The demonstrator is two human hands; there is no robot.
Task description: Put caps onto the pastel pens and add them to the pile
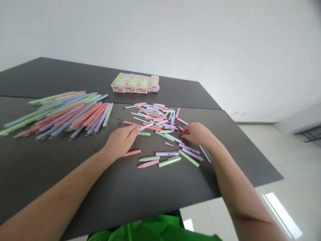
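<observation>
The left hand [122,141] pinches a purple pen piece [141,128]; the right hand [197,133], curled beside scattered pen parts [171,127], hides its hold; 4 boxes [131,82] stand behind.

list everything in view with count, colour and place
boxes: four visible, pink and green, row at back
pens: too many to count, red, blue, green, purple, left
pen parts: many, mixed colours, scattered centre
table: one seamed surface, dark grey, beneath them
wall: one, white, behind
floor: one, pale, right and below
framed object: one, dark, far right
clothing: one piece, green, bottom edge
left hand: one, bare, centre-left, holding a pale stick
right hand: one, bare, right of centre, grip unclear
</observation>
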